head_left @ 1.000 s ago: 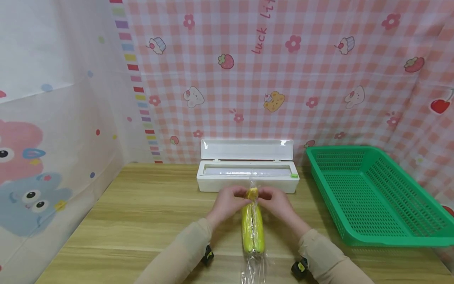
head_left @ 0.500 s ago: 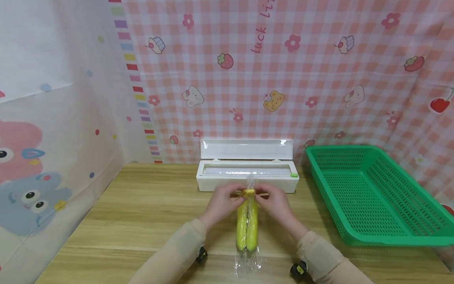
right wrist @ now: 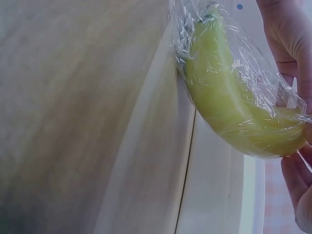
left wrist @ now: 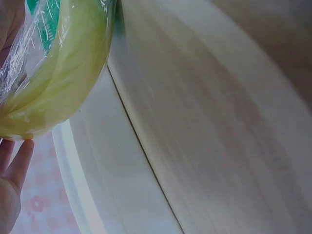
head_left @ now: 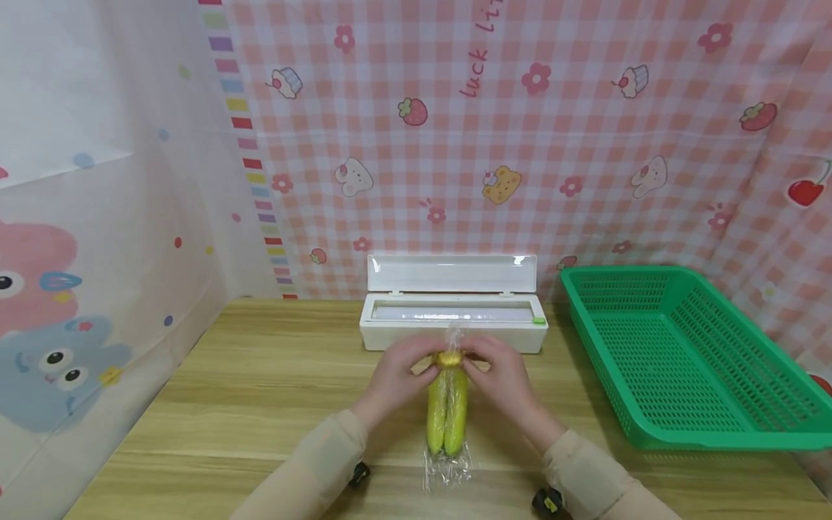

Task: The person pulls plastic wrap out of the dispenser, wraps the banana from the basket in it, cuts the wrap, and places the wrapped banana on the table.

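A pair of yellow-green bananas [head_left: 437, 422], joined at the stem, is wrapped in clear cling film [head_left: 448, 473]. Loose film juts out past their lower tips and above the stem end. My left hand [head_left: 398, 374] pinches the wrapped stem end from the left, thumb toward me. From the opposite side, my right hand [head_left: 505, 374] holds the same end. In the right wrist view the curved banana [right wrist: 214, 87] shows crinkled film along its inner side. The left wrist view has the wrapped fruit [left wrist: 78, 63] at its upper left, with fingertips [left wrist: 22, 156] against its underside.
Behind my hands stands a white cling film dispenser [head_left: 383, 338], its lid [head_left: 451, 274] raised and a film roll inside. A green plastic basket [head_left: 734, 439] sits at the right of the wooden table [head_left: 260, 390]. A checked pink curtain [head_left: 429, 159] hangs behind.
The bananas and both hands have shifted slightly left. The bananas' lower tips and the trailing film have moved away from the near edge. Both hands keep hold of the stem end.
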Motion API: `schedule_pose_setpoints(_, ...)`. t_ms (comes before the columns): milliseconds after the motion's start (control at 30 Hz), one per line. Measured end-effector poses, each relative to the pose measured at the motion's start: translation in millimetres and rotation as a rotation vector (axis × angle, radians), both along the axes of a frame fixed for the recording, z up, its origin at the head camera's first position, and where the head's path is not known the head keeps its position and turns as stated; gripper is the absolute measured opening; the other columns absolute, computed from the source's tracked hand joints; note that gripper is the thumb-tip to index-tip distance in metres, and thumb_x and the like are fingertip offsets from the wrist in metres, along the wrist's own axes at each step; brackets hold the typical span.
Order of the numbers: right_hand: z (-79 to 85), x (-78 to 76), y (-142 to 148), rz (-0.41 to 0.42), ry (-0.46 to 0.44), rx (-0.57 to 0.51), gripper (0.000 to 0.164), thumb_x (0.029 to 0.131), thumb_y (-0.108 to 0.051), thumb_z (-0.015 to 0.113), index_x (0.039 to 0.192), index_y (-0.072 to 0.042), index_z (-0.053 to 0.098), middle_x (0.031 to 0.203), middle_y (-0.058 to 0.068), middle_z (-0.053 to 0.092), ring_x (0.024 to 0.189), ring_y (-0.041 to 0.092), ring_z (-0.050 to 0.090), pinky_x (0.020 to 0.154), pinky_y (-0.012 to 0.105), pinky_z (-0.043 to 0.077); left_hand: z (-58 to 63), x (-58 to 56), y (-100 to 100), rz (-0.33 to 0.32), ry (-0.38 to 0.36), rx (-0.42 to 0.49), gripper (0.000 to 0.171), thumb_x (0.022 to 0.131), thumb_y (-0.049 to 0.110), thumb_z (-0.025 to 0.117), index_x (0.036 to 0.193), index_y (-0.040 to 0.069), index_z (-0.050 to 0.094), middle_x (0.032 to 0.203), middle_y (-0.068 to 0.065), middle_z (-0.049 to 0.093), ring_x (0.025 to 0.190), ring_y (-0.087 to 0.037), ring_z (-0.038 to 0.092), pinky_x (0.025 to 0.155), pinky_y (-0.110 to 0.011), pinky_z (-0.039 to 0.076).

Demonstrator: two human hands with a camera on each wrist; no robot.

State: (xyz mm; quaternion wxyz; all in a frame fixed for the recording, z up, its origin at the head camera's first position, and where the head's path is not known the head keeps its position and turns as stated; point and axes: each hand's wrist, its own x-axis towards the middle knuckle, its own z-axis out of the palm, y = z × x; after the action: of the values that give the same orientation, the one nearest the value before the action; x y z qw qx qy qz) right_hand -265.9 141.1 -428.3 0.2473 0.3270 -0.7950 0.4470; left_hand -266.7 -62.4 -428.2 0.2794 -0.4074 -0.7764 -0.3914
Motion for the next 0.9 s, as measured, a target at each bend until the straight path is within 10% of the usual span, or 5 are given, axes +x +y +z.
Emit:
schedule_pose_setpoints(533, 0.3, 4.2, -1, 0.037, 0.39, 0.04, 0.036, 0.068, 0.009, 0.081, 0.1, -0.004, 0.072, 0.104, 0.008, 0.071, 0.094, 0.027, 0.067, 0.089, 0.035, 0.056, 5.5, 11.8, -5, -0.049, 0.282, -0.049, 0.041, 0.071, -0.011, 0.076, 0.11, 0.0, 0.068, 0.111, -0.013, 0.07, 0.104, -0.026, 0.066, 0.098, -0.034, 0.052)
schedule_pose_setpoints(900, 0.4, 9.5, 5, 0.137, 0.412, 0.055, 0.02, 0.085, -0.008, 0.073, 0.105, -0.004, 0.072, 0.11, 0.01, 0.07, 0.1, 0.028, 0.065, 0.1, 0.025, 0.047, 9.7, 21.3, -6, -0.051, 0.359, -0.077, 0.038, 0.07, -0.009, 0.077, 0.106, 0.0, 0.069, 0.111, -0.012, 0.07, 0.104, -0.025, 0.066, 0.097, -0.031, 0.052)
